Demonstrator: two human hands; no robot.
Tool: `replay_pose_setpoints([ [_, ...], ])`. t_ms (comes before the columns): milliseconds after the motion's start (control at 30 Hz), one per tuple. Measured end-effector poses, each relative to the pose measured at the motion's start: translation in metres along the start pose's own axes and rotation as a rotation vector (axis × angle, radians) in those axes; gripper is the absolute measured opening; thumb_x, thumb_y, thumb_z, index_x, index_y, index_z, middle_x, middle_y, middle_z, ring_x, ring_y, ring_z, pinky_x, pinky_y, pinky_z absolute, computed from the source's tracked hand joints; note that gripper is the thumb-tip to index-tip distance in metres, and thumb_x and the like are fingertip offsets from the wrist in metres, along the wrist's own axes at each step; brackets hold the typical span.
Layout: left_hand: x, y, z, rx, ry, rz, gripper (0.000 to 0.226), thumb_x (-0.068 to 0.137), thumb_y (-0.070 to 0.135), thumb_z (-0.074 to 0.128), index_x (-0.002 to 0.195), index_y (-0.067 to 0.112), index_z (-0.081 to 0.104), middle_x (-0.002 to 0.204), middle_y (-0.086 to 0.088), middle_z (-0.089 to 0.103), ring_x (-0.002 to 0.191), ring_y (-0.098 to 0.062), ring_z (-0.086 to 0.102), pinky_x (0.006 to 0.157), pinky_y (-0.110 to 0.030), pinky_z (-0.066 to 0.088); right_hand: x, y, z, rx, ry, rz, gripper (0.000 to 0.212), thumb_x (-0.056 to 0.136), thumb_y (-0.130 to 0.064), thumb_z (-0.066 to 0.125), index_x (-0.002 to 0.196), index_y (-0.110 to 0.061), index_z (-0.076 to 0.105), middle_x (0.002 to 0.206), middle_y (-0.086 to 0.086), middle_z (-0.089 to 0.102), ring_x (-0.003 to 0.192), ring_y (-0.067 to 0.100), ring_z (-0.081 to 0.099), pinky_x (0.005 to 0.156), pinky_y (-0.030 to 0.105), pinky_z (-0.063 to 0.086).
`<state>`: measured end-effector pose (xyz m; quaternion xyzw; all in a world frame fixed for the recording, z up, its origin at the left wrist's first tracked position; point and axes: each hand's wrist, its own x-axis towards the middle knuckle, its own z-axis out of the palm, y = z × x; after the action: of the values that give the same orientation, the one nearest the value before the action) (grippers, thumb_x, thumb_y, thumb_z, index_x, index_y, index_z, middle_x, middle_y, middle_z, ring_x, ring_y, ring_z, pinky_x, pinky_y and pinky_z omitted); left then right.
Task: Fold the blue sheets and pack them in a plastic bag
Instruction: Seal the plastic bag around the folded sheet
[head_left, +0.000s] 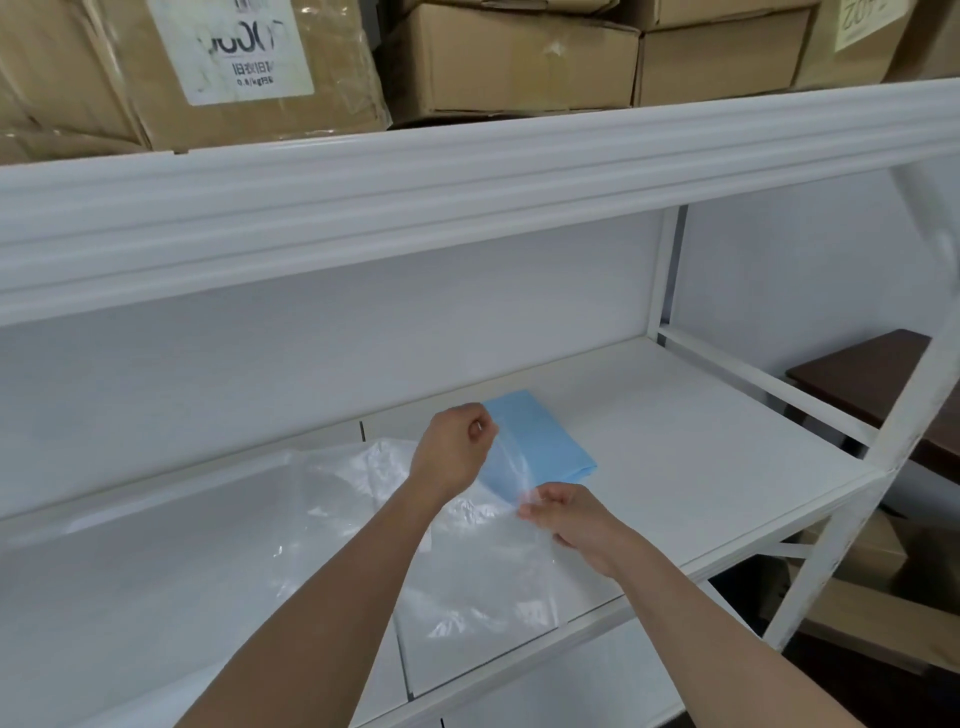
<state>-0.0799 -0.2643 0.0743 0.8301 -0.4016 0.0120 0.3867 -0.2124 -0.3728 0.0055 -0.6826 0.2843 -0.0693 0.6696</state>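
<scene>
A folded blue sheet (540, 441) lies on the white shelf (701, 457), partly behind the mouth of a clear plastic bag (467, 566). My left hand (452, 449) pinches the bag's upper edge just left of the sheet. My right hand (566, 514) pinches the bag's lower edge in front of the sheet. Between the two hands the bag's mouth is stretched. The rest of the bag trails toward me over the shelf's front.
More clear plastic (218, 519) lies crumpled on the shelf's left part. Cardboard boxes (509, 62) stand on the shelf above. A white upright post (878, 467) frames the right end, with a dark wooden tabletop (862, 374) and boxes beyond.
</scene>
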Motion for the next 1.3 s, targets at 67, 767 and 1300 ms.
replay_pose_setpoints([
  [67,0.003,0.003,-0.003,0.007,-0.003,-0.004,0.02,0.091,0.019,0.058,0.072,0.014,0.055,0.05,0.007,0.037,0.046,-0.007,0.034,0.051,-0.022,0.031,0.0,0.006,-0.007,0.002,0.058,0.036,0.013,0.085,-0.018,0.07,0.096,-0.012,0.071,0.08,-0.006,0.064,0.069,0.003,0.052,0.063,0.015,0.037],
  [767,-0.009,0.014,0.0,-0.047,-0.367,-0.261,0.021,0.087,0.003,0.053,0.069,0.011,0.06,0.061,0.003,0.07,0.068,-0.022,0.055,0.066,-0.032,0.044,-0.02,0.031,-0.091,-0.07,0.225,0.098,0.018,0.089,-0.027,0.065,0.09,-0.01,0.071,0.074,-0.002,0.062,0.058,0.008,0.049,0.048,0.014,0.035],
  [1300,-0.045,0.034,0.01,-0.108,-0.255,-0.308,0.021,0.09,0.001,0.055,0.069,0.005,0.055,0.049,0.009,0.058,0.042,0.003,0.055,0.054,-0.019,0.044,-0.057,0.048,-0.114,0.093,0.28,0.006,0.009,0.086,-0.012,0.07,0.077,-0.008,0.07,0.075,0.004,0.067,0.069,0.011,0.061,0.063,0.014,0.045],
])
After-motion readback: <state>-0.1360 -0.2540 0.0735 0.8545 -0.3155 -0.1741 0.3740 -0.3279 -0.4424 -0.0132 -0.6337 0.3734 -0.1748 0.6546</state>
